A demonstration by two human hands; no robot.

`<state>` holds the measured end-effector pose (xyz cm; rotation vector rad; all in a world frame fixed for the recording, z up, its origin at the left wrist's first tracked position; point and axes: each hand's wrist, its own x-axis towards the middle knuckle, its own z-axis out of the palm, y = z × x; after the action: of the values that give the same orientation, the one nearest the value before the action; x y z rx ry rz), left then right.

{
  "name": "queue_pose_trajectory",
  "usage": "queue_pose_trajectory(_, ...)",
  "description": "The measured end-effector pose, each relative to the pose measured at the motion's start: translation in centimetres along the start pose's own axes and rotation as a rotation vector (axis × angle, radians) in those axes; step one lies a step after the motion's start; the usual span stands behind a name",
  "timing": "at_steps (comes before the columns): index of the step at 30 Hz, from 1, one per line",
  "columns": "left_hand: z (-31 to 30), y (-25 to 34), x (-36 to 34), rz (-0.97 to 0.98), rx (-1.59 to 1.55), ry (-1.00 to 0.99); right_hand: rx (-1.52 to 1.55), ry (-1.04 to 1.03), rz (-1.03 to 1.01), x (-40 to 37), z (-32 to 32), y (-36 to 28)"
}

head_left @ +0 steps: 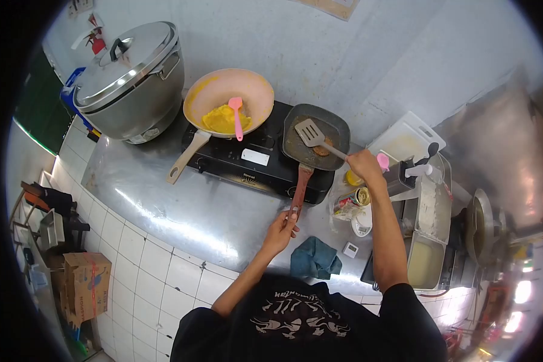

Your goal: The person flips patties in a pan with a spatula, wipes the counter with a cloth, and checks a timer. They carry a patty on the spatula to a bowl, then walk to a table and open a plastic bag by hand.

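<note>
My left hand (282, 228) grips the end of the reddish handle of a dark square pan (295, 148) that sits on the black stove (256, 163). My right hand (363, 163) holds the handle of a slotted metal spatula (312, 133), whose blade rests in the pan beside a brown piece of food (323, 149). On the left burner stands a pale pink pan (256, 90) with yellow scrambled egg (222, 119) and a pink spatula (237, 117) lying in it.
A large steel pot (130, 84) with a lid stands at the back left of the metal counter (163, 199). A teal cloth (314, 258), a small timer (350, 249), a can (362, 196) and trays (425, 259) lie to the right. A white cutting board (404, 142) leans behind.
</note>
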<state>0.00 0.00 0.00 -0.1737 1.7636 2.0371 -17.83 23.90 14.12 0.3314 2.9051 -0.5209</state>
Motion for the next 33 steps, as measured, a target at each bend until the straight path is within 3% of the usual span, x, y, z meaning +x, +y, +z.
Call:
queue_pose_trajectory(2,0.3,-0.1,-0.2,0.034,-0.028,0.014,-0.147,-0.052,-0.016,0.8,-0.4,0.2)
queue_pose_trajectory(3,-2.0,0.4,1.5,0.065,0.021,0.021,-0.1,-0.022,-0.03,2.0,0.5,-1.3)
queue_pose_trajectory(6,-1.4,0.4,1.0,0.043,0.022,0.015,-0.112,-0.001,0.041,1.9,0.3,-1.1)
queue_pose_trajectory(8,-0.9,0.2,0.8,0.039,-0.016,0.015,-0.156,-0.025,-0.045,3.4,1.7,1.3)
queue_pose_trajectory(12,-0.1,-0.2,0.5,0.047,-0.014,0.01,-0.012,0.033,-0.227,-0.9,-1.7,1.0)
queue_pose_trajectory(14,-0.1,-1.7,0.9,0.115,-0.039,0.011,0.105,0.048,-0.059,-2.3,-2.9,2.3)
queue_pose_trajectory(17,-0.4,-1.7,0.8,0.109,-0.062,0.002,-0.007,0.141,0.006,-5.6,-2.7,2.5)
queue_pose_trajectory(27,-0.1,-1.4,0.4,0.082,-0.06,0.025,-0.141,0.082,0.067,-7.1,-1.0,2.1)
queue_pose_trajectory(30,-0.3,-1.8,0.7,0.125,-0.048,0.038,-0.105,0.115,-0.039,-6.7,-2.5,2.0)
queue_pose_trajectory(32,-0.2,-2.2,0.5,0.134,-0.054,0.034,-0.089,0.355,-0.165,-6.4,-3.0,1.8)
queue_pose_trajectory(33,-0.2,-1.8,0.3,0.132,-0.058,0.039,-0.091,0.349,-0.17,-6.4,-3.2,1.1)
